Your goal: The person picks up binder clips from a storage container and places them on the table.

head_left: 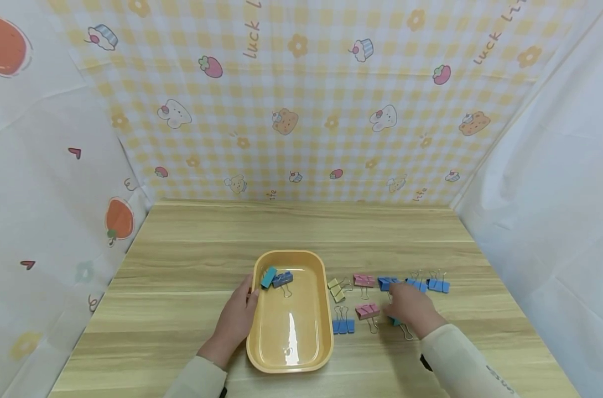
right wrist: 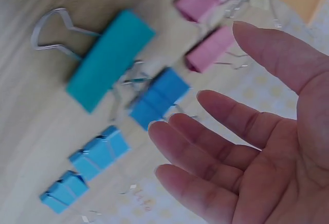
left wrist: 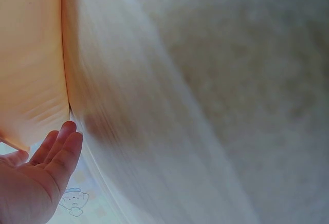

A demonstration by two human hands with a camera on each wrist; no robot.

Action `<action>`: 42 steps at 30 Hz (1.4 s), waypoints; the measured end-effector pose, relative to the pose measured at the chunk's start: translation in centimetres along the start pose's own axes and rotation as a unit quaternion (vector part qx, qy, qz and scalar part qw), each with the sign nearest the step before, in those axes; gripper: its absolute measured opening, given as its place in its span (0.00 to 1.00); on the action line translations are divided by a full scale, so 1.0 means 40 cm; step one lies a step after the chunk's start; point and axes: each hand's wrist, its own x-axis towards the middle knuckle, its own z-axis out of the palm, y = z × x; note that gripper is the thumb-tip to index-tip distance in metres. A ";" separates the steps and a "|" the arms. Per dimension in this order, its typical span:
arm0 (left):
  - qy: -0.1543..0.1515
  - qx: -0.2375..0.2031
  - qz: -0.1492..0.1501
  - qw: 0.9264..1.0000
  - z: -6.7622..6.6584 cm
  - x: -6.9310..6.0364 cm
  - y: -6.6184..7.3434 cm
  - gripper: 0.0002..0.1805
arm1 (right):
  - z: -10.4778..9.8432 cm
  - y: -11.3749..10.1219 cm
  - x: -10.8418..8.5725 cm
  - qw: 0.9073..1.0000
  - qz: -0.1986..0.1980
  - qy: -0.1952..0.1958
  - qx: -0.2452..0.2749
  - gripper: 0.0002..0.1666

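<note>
A yellow tray (head_left: 290, 367) stands upright on the table, holding a teal binder clip (head_left: 269, 277) and a dark blue binder clip (head_left: 283, 279). My left hand (head_left: 234, 320) rests against the tray's left side, fingers fairly straight. To the right of the tray, my right hand (head_left: 412, 307) hovers over loose binder clips with fingers spread and nothing held. Nearest to it are a teal binder clip (right wrist: 110, 62) and a blue binder clip (right wrist: 159, 99), both partly covered by the hand in the head view.
Between tray and right hand lie a yellow binder clip (head_left: 337, 290), a blue one (head_left: 343, 326) and pink ones (head_left: 368, 311). Light blue binder clips (head_left: 438, 285) lie further right. A checked cloth (head_left: 311, 138) hangs behind the wooden table (head_left: 192, 237).
</note>
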 end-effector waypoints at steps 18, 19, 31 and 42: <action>0.005 0.002 0.003 1.000 0.000 -0.001 0.001 0.29 | -0.036 -0.065 0.009 0.997 -0.033 0.066 0.015 0.40; 0.005 0.002 0.004 1.000 -0.001 -0.001 0.001 0.29 | -0.038 -0.070 0.011 0.997 -0.038 0.071 0.017 0.40; 0.013 0.003 0.009 1.000 -0.001 -0.006 0.003 0.29 | -0.047 -0.134 0.041 0.988 -0.093 0.126 0.007 0.38; 0.006 0.006 0.010 1.000 -0.001 -0.001 0.000 0.29 | -0.055 -0.190 0.056 0.976 -0.144 0.163 0.013 0.41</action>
